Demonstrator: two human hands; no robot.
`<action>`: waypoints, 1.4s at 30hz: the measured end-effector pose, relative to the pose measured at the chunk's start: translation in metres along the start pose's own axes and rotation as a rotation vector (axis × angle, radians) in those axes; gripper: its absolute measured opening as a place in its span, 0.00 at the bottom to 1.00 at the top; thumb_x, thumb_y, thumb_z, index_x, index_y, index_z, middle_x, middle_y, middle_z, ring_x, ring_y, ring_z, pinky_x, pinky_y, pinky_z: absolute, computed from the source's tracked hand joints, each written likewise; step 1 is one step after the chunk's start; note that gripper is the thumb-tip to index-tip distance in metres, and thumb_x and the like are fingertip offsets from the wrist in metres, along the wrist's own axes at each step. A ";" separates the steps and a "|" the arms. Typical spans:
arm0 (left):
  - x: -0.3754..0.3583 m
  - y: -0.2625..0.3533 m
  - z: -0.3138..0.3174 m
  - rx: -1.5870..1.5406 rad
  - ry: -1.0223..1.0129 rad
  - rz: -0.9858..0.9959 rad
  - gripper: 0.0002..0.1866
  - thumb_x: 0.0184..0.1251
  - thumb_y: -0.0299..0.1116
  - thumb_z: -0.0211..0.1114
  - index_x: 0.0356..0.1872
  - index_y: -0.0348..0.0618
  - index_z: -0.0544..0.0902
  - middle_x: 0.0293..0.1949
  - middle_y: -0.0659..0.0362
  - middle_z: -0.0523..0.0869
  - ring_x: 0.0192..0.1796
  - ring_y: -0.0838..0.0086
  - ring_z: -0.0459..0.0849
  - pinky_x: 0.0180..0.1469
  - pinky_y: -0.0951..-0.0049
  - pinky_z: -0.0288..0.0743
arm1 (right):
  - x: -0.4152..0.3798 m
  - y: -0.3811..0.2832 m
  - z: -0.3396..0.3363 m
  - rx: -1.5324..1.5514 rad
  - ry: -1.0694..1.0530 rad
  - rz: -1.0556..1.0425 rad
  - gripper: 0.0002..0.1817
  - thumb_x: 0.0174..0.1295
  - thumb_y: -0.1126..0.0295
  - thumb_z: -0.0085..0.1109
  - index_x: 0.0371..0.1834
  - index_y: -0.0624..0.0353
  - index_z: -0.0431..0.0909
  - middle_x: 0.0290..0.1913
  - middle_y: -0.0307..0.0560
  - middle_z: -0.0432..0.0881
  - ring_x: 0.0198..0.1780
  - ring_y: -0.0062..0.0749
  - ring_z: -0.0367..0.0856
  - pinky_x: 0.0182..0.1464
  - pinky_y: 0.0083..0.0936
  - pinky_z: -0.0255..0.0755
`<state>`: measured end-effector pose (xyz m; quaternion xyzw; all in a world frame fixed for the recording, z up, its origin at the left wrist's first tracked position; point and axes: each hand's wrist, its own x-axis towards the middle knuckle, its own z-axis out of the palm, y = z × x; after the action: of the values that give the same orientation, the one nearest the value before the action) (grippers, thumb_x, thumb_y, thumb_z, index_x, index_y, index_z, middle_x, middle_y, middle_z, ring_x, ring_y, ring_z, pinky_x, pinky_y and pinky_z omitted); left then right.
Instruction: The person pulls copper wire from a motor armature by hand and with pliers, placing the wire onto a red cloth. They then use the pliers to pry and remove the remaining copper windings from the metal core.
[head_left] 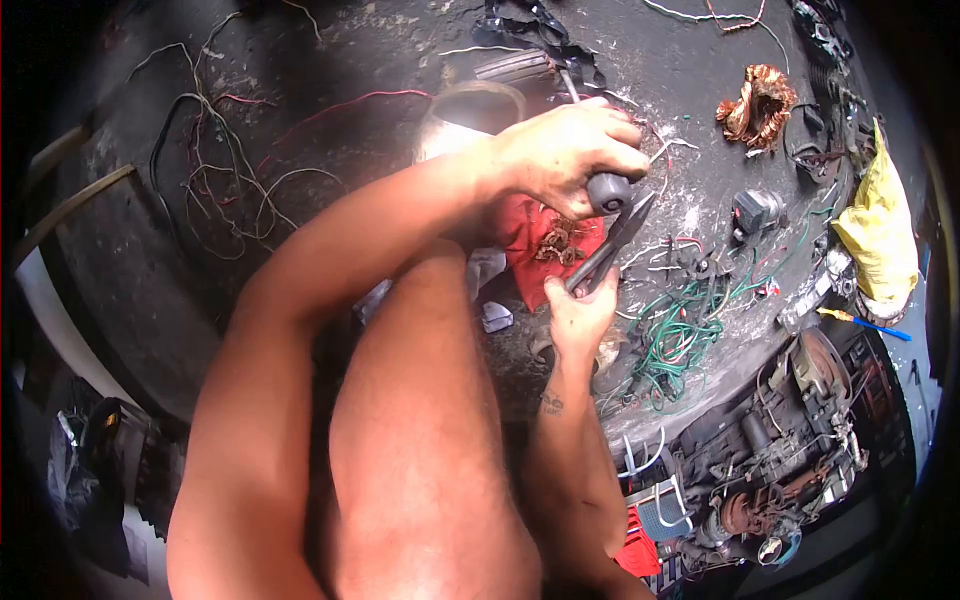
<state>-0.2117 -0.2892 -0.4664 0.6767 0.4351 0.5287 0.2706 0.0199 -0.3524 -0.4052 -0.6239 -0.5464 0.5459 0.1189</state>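
My left hand (pixel 572 150) is closed around a black-handled tool (pixel 609 191). The round end of its grip faces me, and a metal shaft shows beyond my knuckles, close to a grey ribbed metal cylinder (pixel 515 66). Lower down, my right hand (pixel 582 310) grips a dark metal hand tool (pixel 622 232) with two pointed jaws angled up and right. Those jaws lie right by the black handle's end. A red cloth (pixel 530 240) beneath both hands bears small copper-coloured scraps (pixel 560 243). Left of my left hand stands a round metal ring (pixel 480 100).
Tangled green wire (pixel 680 340) lies right of my right hand. Farther off are a copper coil bundle (pixel 757 105), a dark block (pixel 758 213) and a yellow sack (pixel 880 235). Loose wires (pixel 235 165) spread left, and greasy machine parts (pixel 760 450) are heaped at lower right.
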 end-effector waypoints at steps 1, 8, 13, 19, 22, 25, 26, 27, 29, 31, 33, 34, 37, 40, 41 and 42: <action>0.000 0.001 -0.004 0.003 0.000 -0.009 0.29 0.27 0.37 0.71 0.41 0.44 0.78 0.34 0.55 0.74 0.42 0.55 0.76 0.47 0.57 0.69 | -0.002 -0.005 0.002 -0.031 0.005 -0.025 0.41 0.48 0.83 0.67 0.66 0.77 0.55 0.47 0.47 0.73 0.43 0.27 0.74 0.47 0.20 0.72; -0.002 0.000 -0.013 0.028 0.017 -0.062 0.24 0.28 0.35 0.70 0.35 0.44 0.75 0.32 0.54 0.72 0.39 0.53 0.75 0.43 0.56 0.68 | -0.003 -0.020 0.004 0.003 0.006 -0.038 0.42 0.47 0.83 0.68 0.67 0.77 0.55 0.47 0.44 0.72 0.41 0.23 0.73 0.44 0.18 0.71; 0.001 -0.002 -0.010 0.019 0.035 -0.069 0.22 0.30 0.35 0.69 0.34 0.44 0.75 0.31 0.53 0.72 0.37 0.53 0.75 0.40 0.57 0.68 | -0.013 -0.080 -0.010 -0.198 0.199 -0.097 0.24 0.45 0.85 0.70 0.44 0.60 0.69 0.30 0.33 0.69 0.30 0.18 0.69 0.33 0.16 0.68; 0.004 -0.004 -0.009 0.024 0.037 -0.093 0.21 0.33 0.35 0.70 0.34 0.45 0.76 0.32 0.53 0.74 0.40 0.52 0.76 0.42 0.57 0.69 | -0.038 -0.096 -0.037 -0.741 0.434 -0.907 0.17 0.52 0.79 0.64 0.42 0.62 0.68 0.26 0.37 0.69 0.25 0.26 0.70 0.30 0.28 0.69; 0.000 -0.019 -0.004 0.048 0.192 0.075 0.25 0.32 0.38 0.73 0.38 0.44 0.79 0.36 0.53 0.78 0.44 0.52 0.77 0.46 0.55 0.69 | 0.027 -0.069 0.053 -0.468 -0.023 -0.071 0.22 0.49 0.75 0.68 0.44 0.66 0.68 0.29 0.40 0.75 0.29 0.32 0.75 0.36 0.33 0.74; -0.004 -0.051 -0.005 0.146 -0.115 -0.089 0.30 0.33 0.40 0.73 0.45 0.44 0.80 0.42 0.52 0.79 0.48 0.52 0.76 0.49 0.53 0.68 | 0.038 -0.029 0.051 -0.058 0.161 -0.162 0.21 0.46 0.78 0.68 0.41 0.66 0.68 0.33 0.41 0.75 0.33 0.24 0.75 0.37 0.23 0.72; -0.004 -0.048 0.000 0.065 -0.010 -0.053 0.29 0.32 0.39 0.72 0.43 0.43 0.79 0.40 0.52 0.78 0.46 0.52 0.76 0.48 0.54 0.68 | 0.030 -0.017 0.049 0.103 0.255 -0.143 0.21 0.45 0.80 0.69 0.40 0.65 0.68 0.34 0.40 0.74 0.34 0.22 0.74 0.37 0.19 0.70; 0.001 -0.036 -0.004 0.056 0.029 -0.068 0.27 0.31 0.37 0.70 0.41 0.43 0.78 0.37 0.52 0.77 0.44 0.51 0.75 0.47 0.54 0.68 | 0.021 -0.034 0.043 0.125 0.278 -0.171 0.20 0.46 0.80 0.69 0.40 0.64 0.68 0.32 0.38 0.70 0.33 0.22 0.71 0.37 0.19 0.68; 0.009 -0.011 -0.005 0.042 -0.029 -0.084 0.27 0.31 0.36 0.70 0.41 0.43 0.78 0.37 0.52 0.75 0.45 0.52 0.75 0.47 0.54 0.68 | 0.010 -0.020 0.010 0.043 0.202 -0.187 0.23 0.45 0.82 0.68 0.44 0.65 0.68 0.32 0.35 0.69 0.30 0.20 0.68 0.35 0.19 0.67; 0.012 0.002 0.001 0.034 0.044 0.005 0.26 0.31 0.35 0.69 0.40 0.43 0.78 0.36 0.52 0.74 0.44 0.53 0.74 0.45 0.55 0.67 | 0.015 -0.017 0.004 0.099 0.174 -0.163 0.28 0.44 0.83 0.67 0.51 0.67 0.69 0.32 0.34 0.68 0.30 0.18 0.68 0.34 0.17 0.66; 0.010 0.016 0.005 -0.028 0.027 -0.028 0.24 0.31 0.34 0.69 0.38 0.44 0.77 0.34 0.54 0.73 0.42 0.54 0.74 0.44 0.55 0.67 | 0.012 -0.008 -0.004 0.101 0.150 -0.115 0.34 0.44 0.82 0.66 0.59 0.69 0.67 0.33 0.32 0.68 0.30 0.15 0.66 0.34 0.14 0.63; 0.008 0.020 0.006 -0.042 0.025 -0.039 0.24 0.30 0.34 0.69 0.37 0.44 0.77 0.33 0.54 0.73 0.41 0.55 0.74 0.43 0.56 0.67 | 0.006 -0.003 -0.006 0.099 0.156 -0.098 0.34 0.44 0.82 0.66 0.59 0.69 0.67 0.33 0.32 0.68 0.30 0.15 0.66 0.34 0.14 0.63; 0.005 0.019 -0.003 0.003 0.001 -0.092 0.22 0.31 0.34 0.69 0.35 0.43 0.77 0.32 0.54 0.73 0.39 0.54 0.74 0.41 0.57 0.66 | 0.006 -0.001 -0.006 0.093 0.157 -0.083 0.33 0.45 0.79 0.67 0.59 0.69 0.67 0.33 0.30 0.67 0.31 0.14 0.65 0.34 0.13 0.62; 0.005 0.017 -0.007 0.040 0.025 -0.083 0.20 0.33 0.34 0.68 0.34 0.43 0.76 0.31 0.53 0.73 0.37 0.54 0.74 0.40 0.57 0.67 | 0.003 -0.005 -0.002 0.093 0.154 -0.046 0.33 0.45 0.79 0.68 0.59 0.69 0.67 0.33 0.30 0.67 0.31 0.14 0.65 0.35 0.13 0.62; 0.005 0.017 -0.008 0.039 0.019 -0.082 0.20 0.33 0.34 0.68 0.34 0.43 0.76 0.31 0.53 0.73 0.37 0.54 0.74 0.40 0.57 0.67 | 0.001 -0.009 0.002 0.184 0.155 -0.040 0.34 0.45 0.80 0.67 0.59 0.68 0.67 0.32 0.30 0.66 0.30 0.14 0.66 0.34 0.13 0.63; 0.005 0.016 -0.008 0.052 0.014 -0.096 0.20 0.33 0.34 0.68 0.34 0.43 0.76 0.31 0.54 0.73 0.37 0.54 0.74 0.39 0.57 0.67 | 0.001 -0.010 0.002 0.188 0.158 -0.038 0.34 0.45 0.80 0.67 0.59 0.68 0.67 0.32 0.30 0.66 0.30 0.14 0.66 0.34 0.13 0.63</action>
<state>-0.2144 -0.2931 -0.4479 0.6581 0.4824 0.5085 0.2751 0.0129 -0.3485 -0.3989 -0.6407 -0.4933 0.5416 0.2298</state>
